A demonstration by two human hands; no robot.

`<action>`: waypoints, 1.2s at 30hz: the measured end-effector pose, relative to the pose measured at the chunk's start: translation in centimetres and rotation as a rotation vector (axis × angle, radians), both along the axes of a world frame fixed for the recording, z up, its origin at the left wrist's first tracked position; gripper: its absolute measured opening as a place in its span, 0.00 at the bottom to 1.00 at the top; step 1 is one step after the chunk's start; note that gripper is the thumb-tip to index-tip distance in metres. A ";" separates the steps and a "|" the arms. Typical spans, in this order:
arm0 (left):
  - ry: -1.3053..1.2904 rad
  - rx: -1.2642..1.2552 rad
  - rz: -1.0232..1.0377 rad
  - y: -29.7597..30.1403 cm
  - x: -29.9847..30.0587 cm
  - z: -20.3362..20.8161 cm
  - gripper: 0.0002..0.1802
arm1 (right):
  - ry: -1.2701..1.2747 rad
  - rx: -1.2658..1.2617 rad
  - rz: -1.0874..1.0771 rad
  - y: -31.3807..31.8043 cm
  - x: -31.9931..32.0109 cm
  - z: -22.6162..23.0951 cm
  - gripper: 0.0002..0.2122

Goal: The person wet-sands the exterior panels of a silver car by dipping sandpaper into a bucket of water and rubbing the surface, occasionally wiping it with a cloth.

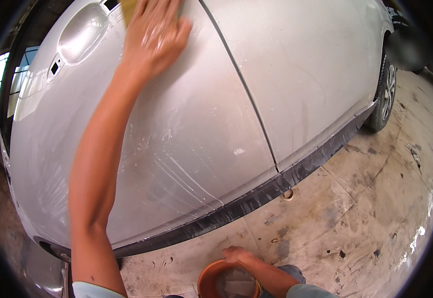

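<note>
My left hand (pixel 154 39) lies wet and flattened against the pale silver car door (pixel 186 134), near the top of the view. Under its fingers shows the edge of a yellow pad or sheet (pixel 127 11); most of it is covered or cut off, so its exact kind does not show. Down by the floor, my right hand (pixel 236 254) grips the rim of an orange bucket (pixel 207 279). Liquid seems to fill part of the bucket. Wet streaks and drops run down the door below my left hand.
A door-handle recess (pixel 83 34) without its handle is left of my left arm. The dark sill (pixel 256 201) runs along the car's lower edge to a wheel (pixel 388 94). The stained tile floor (pixel 340 218) has a small ring-shaped object (pixel 288 194) on it.
</note>
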State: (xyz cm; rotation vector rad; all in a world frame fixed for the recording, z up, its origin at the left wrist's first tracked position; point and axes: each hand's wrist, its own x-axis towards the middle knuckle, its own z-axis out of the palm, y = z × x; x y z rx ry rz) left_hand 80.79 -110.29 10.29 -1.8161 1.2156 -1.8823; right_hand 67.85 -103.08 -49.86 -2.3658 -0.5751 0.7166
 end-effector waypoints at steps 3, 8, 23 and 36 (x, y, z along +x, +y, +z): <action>0.161 0.012 0.126 7.1 -3.2 -7.1 0.38 | 0.088 0.054 0.068 -1.0 -0.4 0.6 0.19; -0.147 0.037 0.069 1.3 -1.2 2.1 0.35 | 0.035 -0.025 0.013 0.4 -0.3 1.2 0.18; 0.023 0.013 0.096 8.3 -3.0 -3.3 0.36 | 0.049 0.031 0.033 -0.5 -0.8 1.6 0.18; -0.015 -0.027 0.114 0.3 -0.9 -2.2 0.37 | 0.023 0.118 0.090 -0.7 -0.6 1.2 0.19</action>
